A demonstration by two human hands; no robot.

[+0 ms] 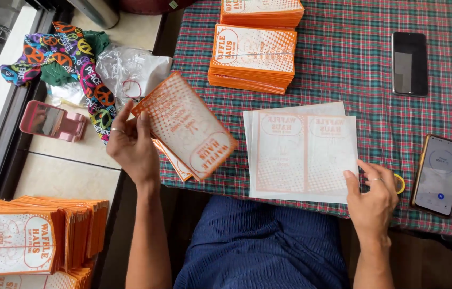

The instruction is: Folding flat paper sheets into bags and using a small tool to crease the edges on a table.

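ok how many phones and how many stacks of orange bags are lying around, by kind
phones: 2, a dark one and a lit one
orange bag stacks on the checked cloth: 2, near, far
orange bag stacks at lower left: 1
total: 5

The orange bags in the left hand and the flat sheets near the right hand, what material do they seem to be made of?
The orange bags look like thin matte paper: flat, creased edges, printed dots. The flat sheets seem thin, slightly translucent paper, since orange print shows faintly through them. The left hand holds the bags; the right hand touches the sheets' edge.
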